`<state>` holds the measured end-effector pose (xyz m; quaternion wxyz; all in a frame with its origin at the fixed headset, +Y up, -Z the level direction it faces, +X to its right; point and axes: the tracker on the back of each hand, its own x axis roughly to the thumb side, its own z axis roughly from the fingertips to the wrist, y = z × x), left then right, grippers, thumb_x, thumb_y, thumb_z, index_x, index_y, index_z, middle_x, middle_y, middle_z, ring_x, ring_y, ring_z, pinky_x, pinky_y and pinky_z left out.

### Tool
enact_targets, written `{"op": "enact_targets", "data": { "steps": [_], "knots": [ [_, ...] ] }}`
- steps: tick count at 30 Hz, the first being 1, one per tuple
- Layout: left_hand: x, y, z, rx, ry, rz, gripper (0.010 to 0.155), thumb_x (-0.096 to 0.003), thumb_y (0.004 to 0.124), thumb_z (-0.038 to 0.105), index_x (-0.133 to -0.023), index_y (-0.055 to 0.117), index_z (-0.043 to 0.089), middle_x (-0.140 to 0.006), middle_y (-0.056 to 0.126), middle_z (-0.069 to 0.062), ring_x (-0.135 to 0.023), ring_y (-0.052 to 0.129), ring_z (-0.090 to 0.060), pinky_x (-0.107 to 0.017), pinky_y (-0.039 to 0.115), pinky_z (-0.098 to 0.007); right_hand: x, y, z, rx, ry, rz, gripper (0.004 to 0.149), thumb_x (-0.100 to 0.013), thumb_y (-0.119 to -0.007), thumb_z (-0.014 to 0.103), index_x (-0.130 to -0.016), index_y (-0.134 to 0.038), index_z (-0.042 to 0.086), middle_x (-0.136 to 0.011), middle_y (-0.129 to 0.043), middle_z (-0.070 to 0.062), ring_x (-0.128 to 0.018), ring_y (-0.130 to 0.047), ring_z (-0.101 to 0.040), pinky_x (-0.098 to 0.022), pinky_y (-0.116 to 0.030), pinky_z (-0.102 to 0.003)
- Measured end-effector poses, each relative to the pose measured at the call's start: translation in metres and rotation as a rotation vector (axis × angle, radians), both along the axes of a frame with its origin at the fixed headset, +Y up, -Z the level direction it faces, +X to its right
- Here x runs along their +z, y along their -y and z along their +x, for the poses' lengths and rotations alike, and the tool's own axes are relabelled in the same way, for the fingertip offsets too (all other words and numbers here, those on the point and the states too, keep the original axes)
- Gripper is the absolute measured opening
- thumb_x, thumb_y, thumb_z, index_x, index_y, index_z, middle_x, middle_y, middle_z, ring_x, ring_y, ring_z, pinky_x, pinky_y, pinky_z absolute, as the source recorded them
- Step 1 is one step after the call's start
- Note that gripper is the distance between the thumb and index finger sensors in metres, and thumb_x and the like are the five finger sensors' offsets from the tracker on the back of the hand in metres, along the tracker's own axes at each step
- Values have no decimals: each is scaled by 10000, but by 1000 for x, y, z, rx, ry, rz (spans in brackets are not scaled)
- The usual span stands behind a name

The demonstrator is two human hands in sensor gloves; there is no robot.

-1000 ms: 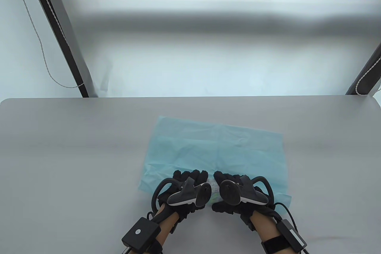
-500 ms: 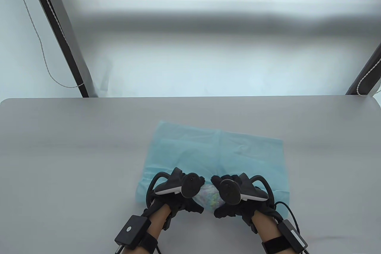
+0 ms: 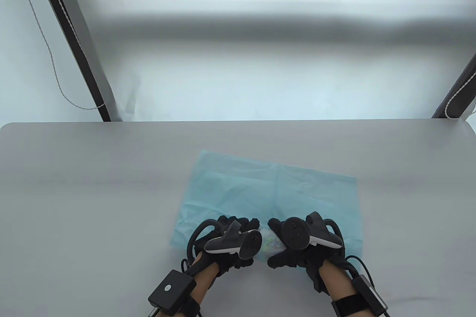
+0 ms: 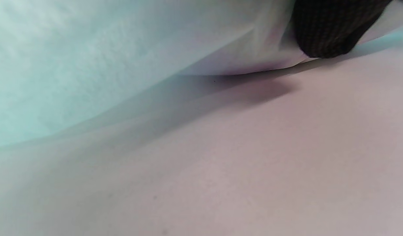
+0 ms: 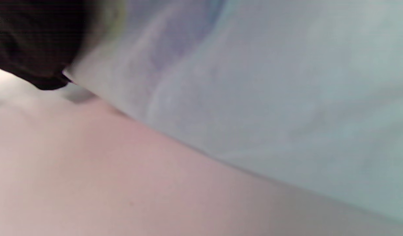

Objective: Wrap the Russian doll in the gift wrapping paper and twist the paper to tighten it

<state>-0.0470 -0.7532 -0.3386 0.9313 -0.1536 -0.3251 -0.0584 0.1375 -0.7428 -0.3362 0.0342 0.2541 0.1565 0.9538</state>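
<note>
While the Russian doll (image 3: 270,244) is gripped with the paper's (image 3: 238,190) near edge by left hand (image 3: 227,244) and right hand (image 3: 297,246) fingers, rolling toward 12 o'clock is judged underway; continued rolling precedes twisting.

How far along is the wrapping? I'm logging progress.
Done: the doll lies on the near edge of the blue paper. In hand: the left hand and right hand grip paper and doll together, rolling just begun. Left: most of the sheet lies flat; nothing is twisted.
</note>
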Motion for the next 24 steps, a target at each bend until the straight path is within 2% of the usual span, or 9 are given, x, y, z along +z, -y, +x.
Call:
{"op": "enact_targets", "data": {
  "steps": [3,6,10,12,14,16,18,21,24],
  "knots": [
    [-5,0,-4,25,-29,-71,1037,-405,885,657,-1162,342,201,-1171,648,-150,-987,760,-389,-713,580,-664,4,-4,-6,101,-26,88,1108,-412,-881,689,-1239,-385,144,-1206,-662,-220,-1082,-687,-435,-788,-571,-668],
    [-9,0,-7,54,-49,-132,1025,-412,880,667,-1164,362,202,-1163,669,-152,-974,773,-390,-709,590,-659,4,-5,-10,209,-56,123,1130,-405,-878,697,-1243,-344,160,-1206,-634,-194,-1081,-665,-422,-796,-558,-669],
    [-8,1,-10,51,-67,-186,1024,-424,868,660,-1165,325,207,-1189,623,-137,-1006,726,-389,-720,562,-663,4,-2,-8,148,-54,129,1111,-399,-889,709,-1231,-404,155,-1171,-689,-182,-1039,-717,-409,-789,-581,-656],
    [-5,3,-11,45,-73,-179,1020,-438,851,649,-1163,276,222,-1222,549,-118,-1074,609,-403,-734,504,-680,3,-1,-6,119,-44,112,1121,-381,-886,734,-1226,-443,146,-1142,-734,-176,-1007,-753,-401,-784,-602,-644],
    [-4,5,-10,9,-68,-178,1043,-442,827,654,-1144,202,203,-1244,361,-168,-1114,350,-469,-753,389,-701,1,-1,-4,90,-35,78,1119,-373,-871,760,-1215,-477,137,-1117,-766,-168,-985,-779,-393,-779,-619,-634],
    [-2,4,-7,-29,-57,-143,1073,-434,838,641,-1125,147,200,-1241,287,-169,-1113,275,-472,-760,322,-711,-1,-1,-2,59,-10,44,1117,-370,-868,768,-1206,-504,124,-1098,-792,-171,-962,-805,-394,-772,-629,-633],
    [1,3,-2,-50,-25,-97,1077,-431,858,617,-1114,137,199,-1236,367,-149,-1122,366,-459,-759,341,-717,-3,0,2,29,14,12,1113,-373,-863,771,-1202,-512,117,-1093,-802,-174,-960,-813,-391,-768,-634,-631],
    [3,1,3,-79,20,28,1038,-421,870,619,-1122,236,190,-1206,528,-145,-1068,639,-417,-749,477,-689,-5,1,6,-8,43,-53,1103,-386,-870,746,-1203,-509,99,-1108,-790,-193,-977,-802,-406,-768,-622,-643],
    [1,-1,3,-76,13,15,1035,-404,881,647,-1142,304,207,-1165,641,-148,-975,777,-392,-724,565,-664,-2,-1,4,32,34,-34,1109,-396,-876,714,-1221,-464,98,-1150,-750,-201,-1025,-769,-416,-775,-601,-655]
  ]
}}
